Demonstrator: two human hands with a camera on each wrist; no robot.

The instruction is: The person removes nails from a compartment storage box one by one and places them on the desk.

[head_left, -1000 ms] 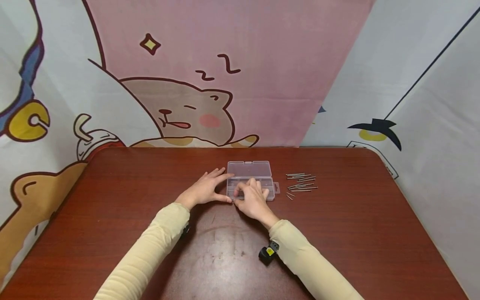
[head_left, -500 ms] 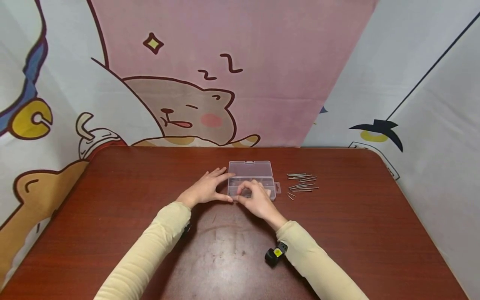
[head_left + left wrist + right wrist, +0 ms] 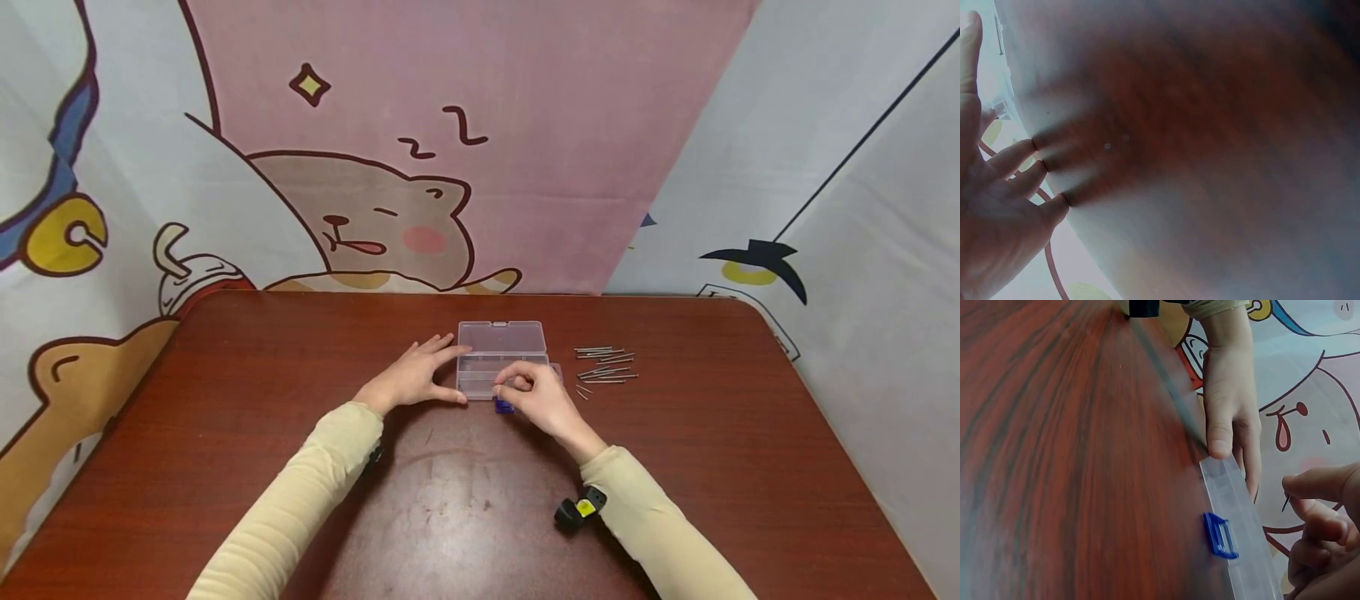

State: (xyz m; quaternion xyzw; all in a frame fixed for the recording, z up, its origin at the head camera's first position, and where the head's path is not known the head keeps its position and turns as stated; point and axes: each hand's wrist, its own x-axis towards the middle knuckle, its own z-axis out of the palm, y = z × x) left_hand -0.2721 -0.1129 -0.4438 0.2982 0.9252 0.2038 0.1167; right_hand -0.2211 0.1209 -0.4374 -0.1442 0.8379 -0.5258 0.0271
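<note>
A clear plastic compartment box (image 3: 474, 387) lies on the table with its lid (image 3: 501, 338) swung back. My left hand (image 3: 408, 377) rests at the box's left end, thumb on the front corner and fingers extended along the side. Over the right part of the box, my right hand (image 3: 542, 400) pinches a short thin nail (image 3: 1285, 504) between thumb and index finger, its other fingers curled. A blue latch (image 3: 1220, 536) sticks out from the box's front edge. The right hand hides some of the compartments in the head view.
To the right of the box lie several long nails (image 3: 606, 373) and a couple of short nails (image 3: 582, 392). A hang tab juts from the box's right side, partly behind the right hand. Cartoon-printed cloth (image 3: 540, 167) stands behind the brown table (image 3: 712, 433).
My right hand has moved right and a little toward me from the box's left compartments, uncovering them and the blue latch. My left hand stays at the left end.
</note>
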